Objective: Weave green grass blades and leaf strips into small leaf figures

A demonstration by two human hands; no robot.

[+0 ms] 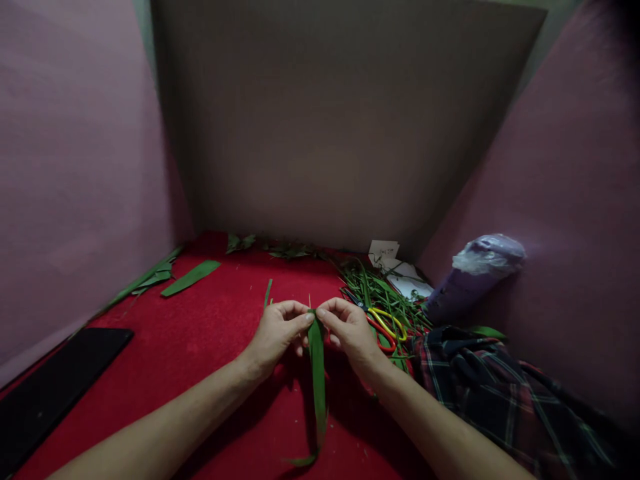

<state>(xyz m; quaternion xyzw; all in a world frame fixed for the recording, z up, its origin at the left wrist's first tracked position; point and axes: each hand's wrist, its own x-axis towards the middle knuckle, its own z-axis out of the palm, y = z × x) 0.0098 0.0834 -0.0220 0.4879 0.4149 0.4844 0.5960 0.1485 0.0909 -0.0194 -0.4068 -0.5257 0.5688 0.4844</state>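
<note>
A long green leaf (317,380) hangs down from my fingers toward the front, its tip curling to the left. My left hand (283,327) pinches its upper end between thumb and forefinger. Close against it, my right hand (350,327) grips the same end from the other side. A thin stalk pokes up above the fingertips. Just right of my right hand lie scissors (387,327) with red and yellow handles, beside a heap of green leaf strips (370,283). A narrow leaf strip (269,291) shows behind my left hand.
Red cloth (210,353) covers the surface. A broad leaf (191,278) lies at the back left, a black flat object (65,380) at the left. White papers (407,279), a purple plastic-wrapped object (475,273) and plaid fabric (480,380) are on the right. Walls enclose three sides.
</note>
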